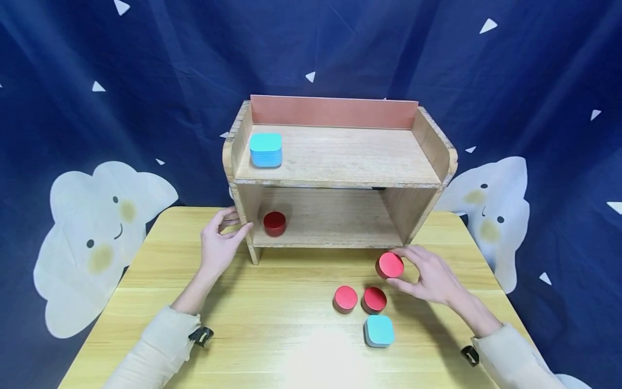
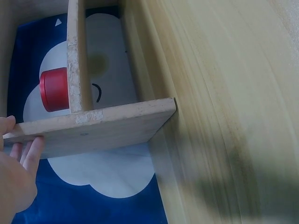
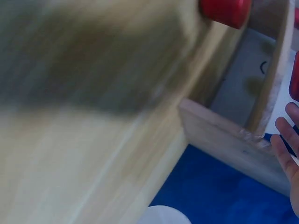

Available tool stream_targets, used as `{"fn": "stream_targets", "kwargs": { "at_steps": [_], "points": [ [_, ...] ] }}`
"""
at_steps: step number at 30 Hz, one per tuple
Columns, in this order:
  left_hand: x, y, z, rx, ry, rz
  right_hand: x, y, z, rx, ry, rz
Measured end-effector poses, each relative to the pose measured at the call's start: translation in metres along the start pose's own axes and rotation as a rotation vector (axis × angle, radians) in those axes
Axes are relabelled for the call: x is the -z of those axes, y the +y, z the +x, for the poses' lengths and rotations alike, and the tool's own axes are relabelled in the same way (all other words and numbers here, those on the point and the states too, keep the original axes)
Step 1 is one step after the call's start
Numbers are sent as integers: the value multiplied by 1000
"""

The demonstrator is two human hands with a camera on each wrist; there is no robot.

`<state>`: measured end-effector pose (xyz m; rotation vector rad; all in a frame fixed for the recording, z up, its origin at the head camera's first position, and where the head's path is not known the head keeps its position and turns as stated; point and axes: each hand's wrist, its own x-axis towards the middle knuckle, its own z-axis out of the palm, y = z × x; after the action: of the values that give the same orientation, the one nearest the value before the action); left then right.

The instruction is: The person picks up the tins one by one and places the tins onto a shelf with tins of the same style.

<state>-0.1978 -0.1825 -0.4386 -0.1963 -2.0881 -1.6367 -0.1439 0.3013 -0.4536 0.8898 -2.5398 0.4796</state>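
My left hand [image 1: 221, 243] grips the left side panel of the wooden shelf [image 1: 311, 156], thumb on the front edge and fingers outside; the left wrist view shows this hand [image 2: 21, 177] too. My right hand [image 1: 432, 273] pinches a round red tin [image 1: 391, 265] between thumb and fingers, in front of the shelf's lower right corner. In the right wrist view part of this hand [image 3: 289, 149] shows at the right edge. Another red tin [image 1: 274, 223] stands at the left of the lower shelf, also seen through the left wrist camera as a red tin [image 2: 55, 89].
A blue tin [image 1: 266, 150] sits at the left of the upper shelf. On the table [image 1: 272, 335], two red tins [image 1: 345, 299] [image 1: 374, 300] stand side by side, with a light blue tin [image 1: 379, 330] in front of them. Behind hangs a blue curtain [image 1: 194, 65].
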Motion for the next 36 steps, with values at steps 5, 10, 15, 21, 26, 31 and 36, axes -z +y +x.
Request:
{"fn": "stream_targets", "kwargs": {
  "at_steps": [5, 10, 15, 21, 26, 31, 36],
  "points": [
    [0, 1, 0, 2, 3, 1, 0, -7, 20, 42, -2, 2],
    [-1, 1, 0, 3, 7, -1, -4, -17, 40, 89, -4, 7],
    [0, 0, -2, 13, 16, -5, -13, -29, 59, 112, -24, 16],
    [0, -1, -1, -11, 4, 7, -25, -38, 77, 101, -14, 38],
    [1, 0, -1, -22, 1, 12, -33, -47, 94, 71, -36, 24],
    [1, 0, -1, -19, 3, 13, -41, -55, 111, 46, -53, 27],
    [0, -1, -2, -15, 3, 15, -49, -62, 127, 40, -57, 31]
  ]
}}
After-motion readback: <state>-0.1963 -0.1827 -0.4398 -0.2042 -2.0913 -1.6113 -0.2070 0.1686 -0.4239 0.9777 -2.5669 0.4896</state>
